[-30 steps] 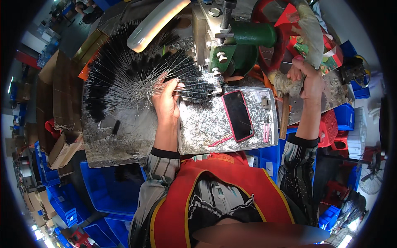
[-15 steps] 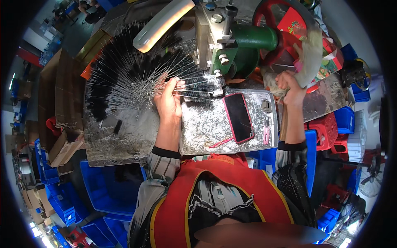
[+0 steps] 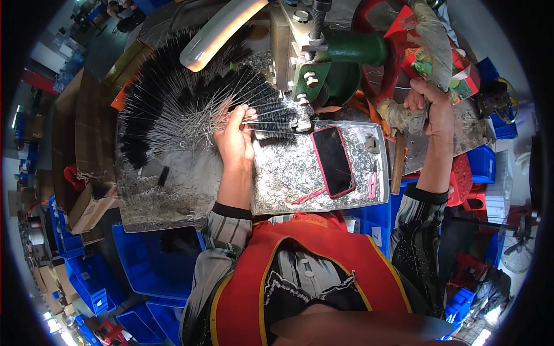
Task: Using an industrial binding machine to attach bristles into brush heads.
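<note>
My left hand [image 3: 235, 141] is closed around the wire stems of a fanned bunch of thin twisted-wire brushes [image 3: 266, 107]. Their dark bristled ends point right, reaching the metal block at the foot of a green press [image 3: 356, 49]. A red handwheel [image 3: 393, 72] sits on the press's right side, part of its rim bound in pale cloth wrapping [image 3: 434, 43]. Around the lower part of that wrapped rim my right hand [image 3: 437, 109] is closed. Many more black-bristled wire brushes [image 3: 153, 95] lie spread in a heap left of my left hand.
A shallow metal tray [image 3: 271, 199] holds a red-edged phone [image 3: 333, 161], a pink-handled small tool [image 3: 372, 183] and scraps. A lit lamp bar [image 3: 222, 34] hangs above the heap. Cardboard boxes [image 3: 86, 130] stand left; blue bins [image 3: 147, 262] sit below the table edge.
My right hand has moved right and slightly away from me with the wrapped rim, and the handwheel has turned. My left hand stays nearly still with the brushes.
</note>
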Tool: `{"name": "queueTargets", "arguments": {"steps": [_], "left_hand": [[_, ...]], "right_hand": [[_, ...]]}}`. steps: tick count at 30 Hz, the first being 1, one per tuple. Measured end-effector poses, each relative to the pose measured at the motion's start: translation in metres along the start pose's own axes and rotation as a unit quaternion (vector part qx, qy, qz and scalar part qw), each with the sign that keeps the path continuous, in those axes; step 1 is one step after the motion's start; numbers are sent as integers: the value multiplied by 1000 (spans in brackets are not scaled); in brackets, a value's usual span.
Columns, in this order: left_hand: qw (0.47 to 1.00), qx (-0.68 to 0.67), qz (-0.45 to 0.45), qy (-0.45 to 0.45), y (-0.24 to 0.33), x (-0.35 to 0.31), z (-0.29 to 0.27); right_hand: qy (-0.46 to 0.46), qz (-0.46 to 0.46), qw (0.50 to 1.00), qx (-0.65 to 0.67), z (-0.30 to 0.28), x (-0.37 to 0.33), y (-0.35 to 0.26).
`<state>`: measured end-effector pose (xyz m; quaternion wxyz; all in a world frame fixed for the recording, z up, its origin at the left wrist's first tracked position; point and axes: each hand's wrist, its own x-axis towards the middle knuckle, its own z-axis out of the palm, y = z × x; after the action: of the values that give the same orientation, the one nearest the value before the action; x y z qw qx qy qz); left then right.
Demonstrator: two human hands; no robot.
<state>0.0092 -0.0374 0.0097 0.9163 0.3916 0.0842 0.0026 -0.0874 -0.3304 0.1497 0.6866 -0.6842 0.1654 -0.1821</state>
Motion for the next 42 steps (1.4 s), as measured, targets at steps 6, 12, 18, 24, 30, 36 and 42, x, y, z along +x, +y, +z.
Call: {"name": "queueTargets", "arguments": {"steps": [6, 12, 18, 24, 30, 36, 42], "left_hand": [[1000, 3, -2, -1, 1, 1, -3], [999, -17, 4, -29, -3, 3, 1], [1000, -18, 24, 8, -6, 3, -1], [999, -15, 38, -3, -9, 6, 1], [1000, -3, 30, 4, -9, 5, 5], [993, 52, 23, -107, 2, -2, 7], [994, 63, 38, -75, -3, 5, -2]], "right_hand": [[20, -167, 981, 100, 8, -3, 61], [13, -208, 975, 79, 3, -1, 72], [-1, -47, 998, 46, 1, -3, 14], [-8, -40, 999, 32, -2, 1, 9], [118, -192, 972, 69, 11, -3, 87], [28, -170, 985, 13, 1, -3, 65], [20, -77, 996, 25, 11, -6, 19]]}}
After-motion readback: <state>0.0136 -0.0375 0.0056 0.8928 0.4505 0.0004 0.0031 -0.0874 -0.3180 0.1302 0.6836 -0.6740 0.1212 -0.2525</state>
